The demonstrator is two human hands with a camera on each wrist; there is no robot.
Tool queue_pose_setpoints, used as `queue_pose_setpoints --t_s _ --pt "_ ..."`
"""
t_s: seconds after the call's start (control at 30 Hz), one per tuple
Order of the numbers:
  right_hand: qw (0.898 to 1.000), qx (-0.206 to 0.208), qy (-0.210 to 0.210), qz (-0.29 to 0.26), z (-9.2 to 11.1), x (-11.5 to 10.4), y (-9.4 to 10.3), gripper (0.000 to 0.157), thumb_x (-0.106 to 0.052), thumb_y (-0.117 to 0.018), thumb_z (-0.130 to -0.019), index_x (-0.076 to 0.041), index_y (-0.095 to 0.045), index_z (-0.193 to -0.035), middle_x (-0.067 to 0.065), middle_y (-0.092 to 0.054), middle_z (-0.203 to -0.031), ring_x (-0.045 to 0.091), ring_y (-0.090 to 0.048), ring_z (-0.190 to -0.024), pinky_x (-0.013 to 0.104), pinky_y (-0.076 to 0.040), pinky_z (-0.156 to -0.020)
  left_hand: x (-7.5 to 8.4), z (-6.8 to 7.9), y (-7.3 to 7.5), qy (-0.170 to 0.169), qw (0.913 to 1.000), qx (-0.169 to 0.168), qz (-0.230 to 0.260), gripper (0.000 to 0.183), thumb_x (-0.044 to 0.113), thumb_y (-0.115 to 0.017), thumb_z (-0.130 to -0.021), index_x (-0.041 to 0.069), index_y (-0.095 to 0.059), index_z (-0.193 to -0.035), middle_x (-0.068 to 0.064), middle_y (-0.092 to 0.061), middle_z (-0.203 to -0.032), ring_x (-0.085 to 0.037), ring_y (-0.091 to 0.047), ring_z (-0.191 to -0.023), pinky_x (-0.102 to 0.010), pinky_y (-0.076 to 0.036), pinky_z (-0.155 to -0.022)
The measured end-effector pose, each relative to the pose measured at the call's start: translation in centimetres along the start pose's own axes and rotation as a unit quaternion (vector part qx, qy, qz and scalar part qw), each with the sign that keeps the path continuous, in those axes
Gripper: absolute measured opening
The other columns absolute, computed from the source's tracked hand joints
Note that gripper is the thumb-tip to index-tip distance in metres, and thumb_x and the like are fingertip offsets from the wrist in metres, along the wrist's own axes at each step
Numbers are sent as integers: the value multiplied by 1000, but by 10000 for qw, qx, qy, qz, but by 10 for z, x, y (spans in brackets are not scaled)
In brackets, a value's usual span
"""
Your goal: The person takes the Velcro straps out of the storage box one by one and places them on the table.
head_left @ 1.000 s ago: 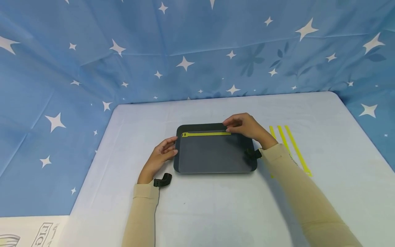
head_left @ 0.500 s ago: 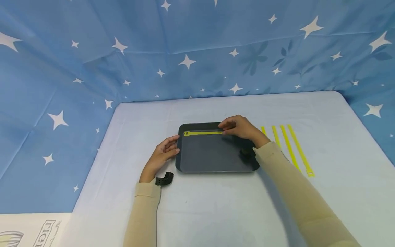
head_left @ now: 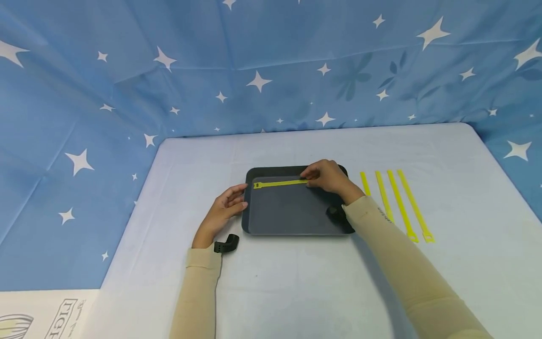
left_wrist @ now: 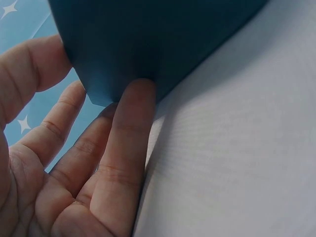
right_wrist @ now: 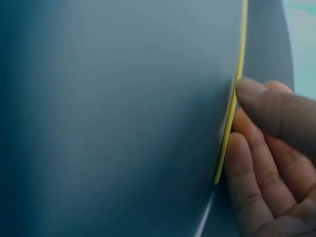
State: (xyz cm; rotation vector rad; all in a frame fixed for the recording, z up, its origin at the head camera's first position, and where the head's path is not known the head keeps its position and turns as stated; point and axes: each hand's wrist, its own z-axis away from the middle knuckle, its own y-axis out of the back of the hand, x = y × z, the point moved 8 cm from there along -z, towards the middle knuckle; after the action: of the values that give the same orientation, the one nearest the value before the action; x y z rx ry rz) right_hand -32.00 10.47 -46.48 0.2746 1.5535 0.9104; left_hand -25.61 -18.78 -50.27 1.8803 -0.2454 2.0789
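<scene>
A dark grey rectangular tray (head_left: 292, 214) lies on the white-covered table. Along its far side stretches a yellow cable tie (head_left: 279, 183), a flat strap with a slotted head at the left end. My right hand (head_left: 328, 179) pinches this strap near its right part, thumb and fingertips at its edge in the right wrist view, where the strap (right_wrist: 229, 118) appears edge-on. My left hand (head_left: 224, 209) is at the tray's left side. In the left wrist view its fingertips touch the tray's outer wall (left_wrist: 113, 44), the fingers gently bent.
Several more yellow cable ties (head_left: 402, 202) lie roughly side by side on the table (head_left: 296, 282), right of the tray and partly behind the right forearm. A blue curtain (head_left: 190, 84) with white stars hangs behind the table. Printed cloth (head_left: 42, 315) shows at lower left.
My right hand has slid left along the cable tie, which now slants slightly, its right part farther back. The left hand stays at the tray's side. The head view has shifted a little.
</scene>
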Motion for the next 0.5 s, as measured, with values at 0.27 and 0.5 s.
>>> queue_pose_setpoints --t_s 0.27,0.5 --pt "9987 47 131 487 0 -8 -2 11 8 -79 -94 -1 -83 -100 15 -81 -102 33 -74 -96 49 -60 -87 1 -1 0 -5 10000 -7 -18 60 0 -64 -107 -1 -43 -163 -25 -44 -165 -28 -55 -138 -20 -54 -96" --pt "9979 -133 318 547 2 -12 -4 15 9 -72 -98 -2 -82 -99 14 -80 -103 30 -71 -91 48 -59 -84 1 -1 0 -30 10000 -42 -1 60 0 -63 -107 -3 -42 -163 -27 -42 -166 -33 -53 -139 -20 -54 -95"
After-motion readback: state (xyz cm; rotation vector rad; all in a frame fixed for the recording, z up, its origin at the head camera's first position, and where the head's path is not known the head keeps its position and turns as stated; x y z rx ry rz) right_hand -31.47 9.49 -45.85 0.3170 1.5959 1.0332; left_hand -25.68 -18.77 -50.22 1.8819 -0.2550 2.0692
